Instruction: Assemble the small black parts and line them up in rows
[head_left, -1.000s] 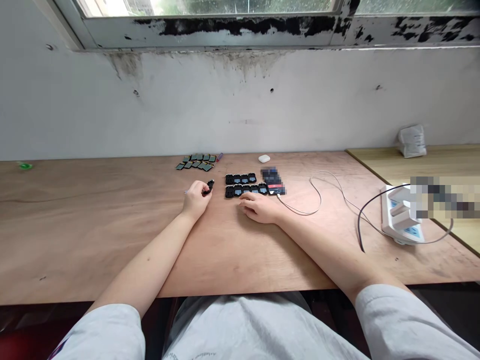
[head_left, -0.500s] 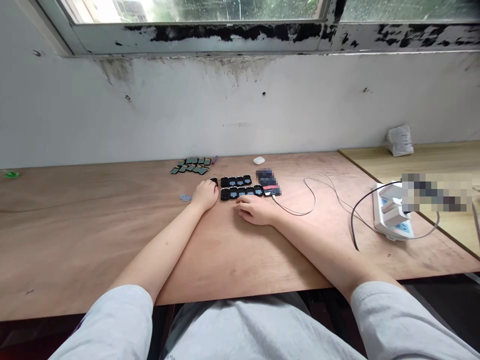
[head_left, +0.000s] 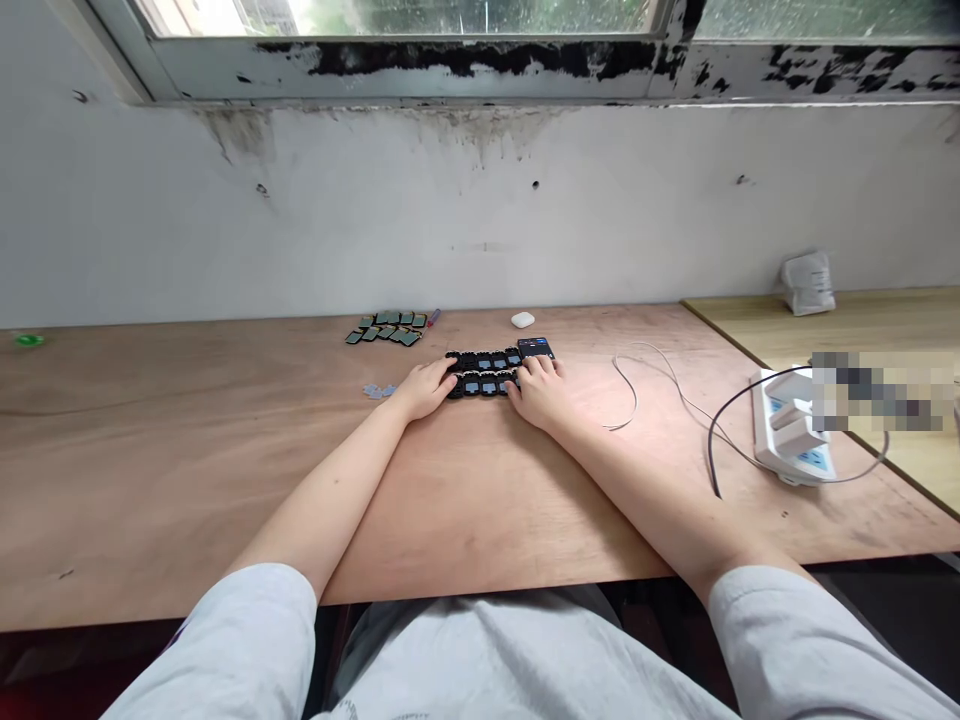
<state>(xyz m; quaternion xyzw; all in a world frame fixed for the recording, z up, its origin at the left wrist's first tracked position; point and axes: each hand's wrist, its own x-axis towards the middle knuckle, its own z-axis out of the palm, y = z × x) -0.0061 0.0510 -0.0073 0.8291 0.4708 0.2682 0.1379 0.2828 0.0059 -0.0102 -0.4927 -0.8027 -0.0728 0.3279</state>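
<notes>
Two rows of small black plastic cases (head_left: 484, 384) lie side by side on the table, several with blue-grey pads in them. My left hand (head_left: 424, 390) rests at the left ends of both rows, its thumb apart from the fingers and touching the cases. At the right ends, my right hand (head_left: 543, 396) lies palm down with fingers spread. Its thumb touches the nearer row, and the hand hides the cases beneath. Just behind it is a dark phone (head_left: 534, 347), partly covered by the fingers.
Several green-faced square pieces (head_left: 386, 328) lie at the back left, beside a purple-handled tool (head_left: 433, 317). Loose blue-grey pads (head_left: 378, 391) sit left of my left hand. A white earbud case (head_left: 523, 320), a power strip (head_left: 791, 430) and a white cable (head_left: 664, 370) are to the right.
The farther row now lines up with the nearer one, reaching further right. My right hand has moved right and forward onto the row ends; my left has shifted slightly right.
</notes>
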